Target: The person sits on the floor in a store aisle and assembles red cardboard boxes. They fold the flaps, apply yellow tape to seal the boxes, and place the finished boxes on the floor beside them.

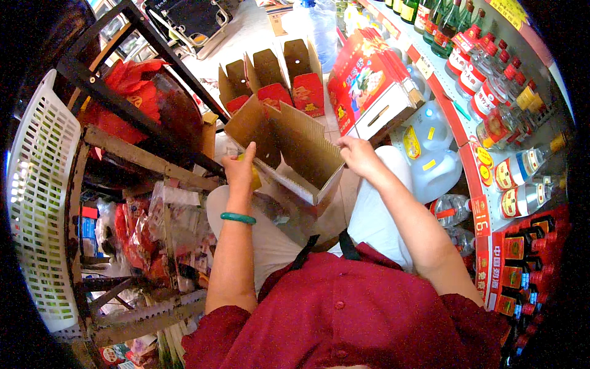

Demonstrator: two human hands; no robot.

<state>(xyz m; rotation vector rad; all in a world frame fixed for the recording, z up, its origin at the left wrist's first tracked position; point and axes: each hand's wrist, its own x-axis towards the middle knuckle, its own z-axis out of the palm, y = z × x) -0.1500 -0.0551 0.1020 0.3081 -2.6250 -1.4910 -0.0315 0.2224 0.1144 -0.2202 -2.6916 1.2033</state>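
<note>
An open-topped cardboard box [310, 147], brown inside with a white edge, stands tilted between my knees with its flaps up. My left hand [241, 171] grips its left side, thumb up along the cardboard. A small yellow patch [255, 179] shows beside that palm; I cannot make out what it is. At the box's right edge, my right hand [361, 157] pinches the cardboard with bent fingers. Just beyond stand three open cartons with red fronts: a left one [235, 80], a middle one [268, 67] and a right one [307, 92].
A red printed carton [369, 77] leans at the right, near large clear plastic jugs [433, 166]. Shelves of glass bottles [473, 77] curve along the right. A dark metal rack [147, 132] and a white plastic basket [40, 203] line the left. A folded chair [187, 24] lies beyond.
</note>
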